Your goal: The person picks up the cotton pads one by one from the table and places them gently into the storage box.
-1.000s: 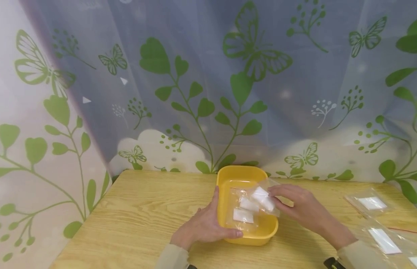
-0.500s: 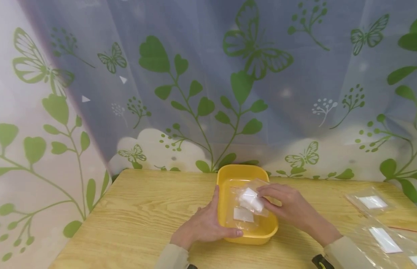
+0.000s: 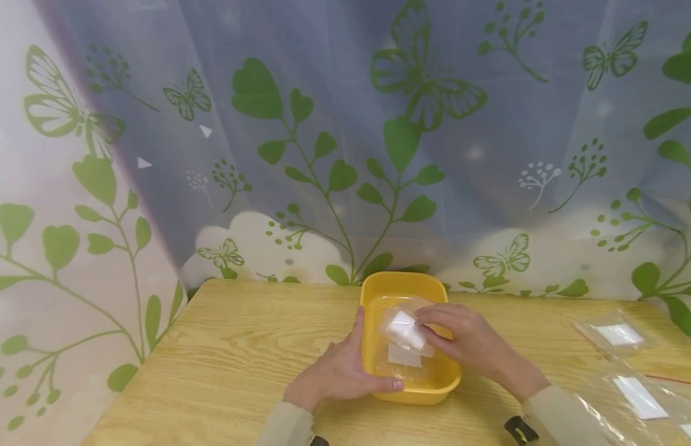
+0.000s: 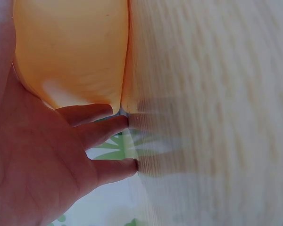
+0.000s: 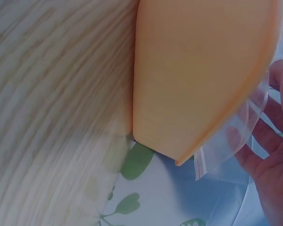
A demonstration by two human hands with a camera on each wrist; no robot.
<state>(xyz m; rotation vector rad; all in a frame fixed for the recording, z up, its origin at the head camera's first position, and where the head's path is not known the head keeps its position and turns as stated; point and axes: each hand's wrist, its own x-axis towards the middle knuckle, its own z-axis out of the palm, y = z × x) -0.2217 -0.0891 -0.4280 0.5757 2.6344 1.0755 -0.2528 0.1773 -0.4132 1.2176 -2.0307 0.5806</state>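
A yellow plastic tub (image 3: 405,282) stands on the table in the head view. My left hand (image 3: 336,375) holds its left side, thumb over the near rim; in the left wrist view the other fingers (image 4: 115,170) lie fairly straight along the outer wall, tips at the tabletop. Over the tub's inside, my right hand (image 3: 470,341) pinches a clear zip bag (image 3: 405,328) with something white in it. Part of that zip bag (image 5: 217,146) shows past the tub wall in the right wrist view. Beneath it, another bag with a white rectangle (image 3: 403,355) lies in the tub, partly covered.
On the right of the wood-grain table (image 3: 239,347) lie more clear bags with white pieces: one bag (image 3: 618,334) further back, another bag (image 3: 639,396) nearer, and a white piece cut off at the frame edge. A curtain (image 3: 323,155) with leaves and butterflies hangs behind.
My right hand has moved left, carrying the zip bag from the tub's right rim to over its middle. My left hand keeps its place on the tub.
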